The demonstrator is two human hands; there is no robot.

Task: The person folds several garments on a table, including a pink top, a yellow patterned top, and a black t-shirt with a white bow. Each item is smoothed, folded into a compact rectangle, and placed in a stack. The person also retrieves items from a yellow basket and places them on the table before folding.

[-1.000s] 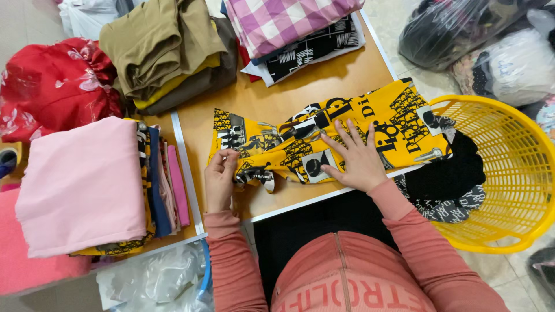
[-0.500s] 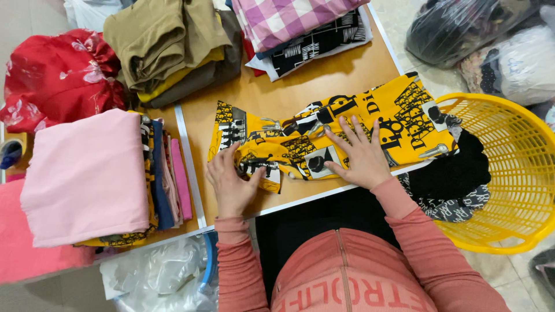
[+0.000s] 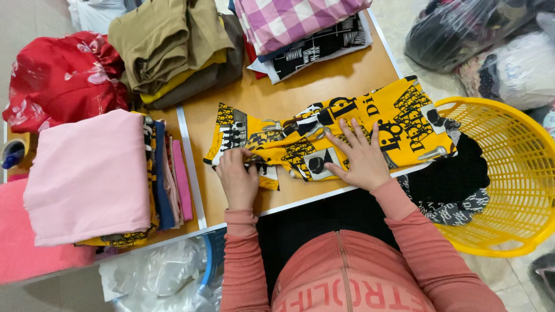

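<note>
Cloth (image 3: pixel 324 136), yellow with black print, lies across the wooden bench (image 3: pixel 347 75), long axis left to right. Left hand (image 3: pixel 238 180) pinches its near-left edge, fingers closed on the fabric; right hand (image 3: pixel 359 155) presses flat mid-cloth, fingers spread, gripping nothing.

We wear a salmon-pink long-sleeved top with a zip running down the middle of the chest and large pale block lettering printed across the front. The sleeves are snug and end in ribbed cuffs at the wrists. Our left hand (image 3: pixel 238 180) and right hand (image 3: pixel 359 159) are bare, without rings or gloves.
</note>
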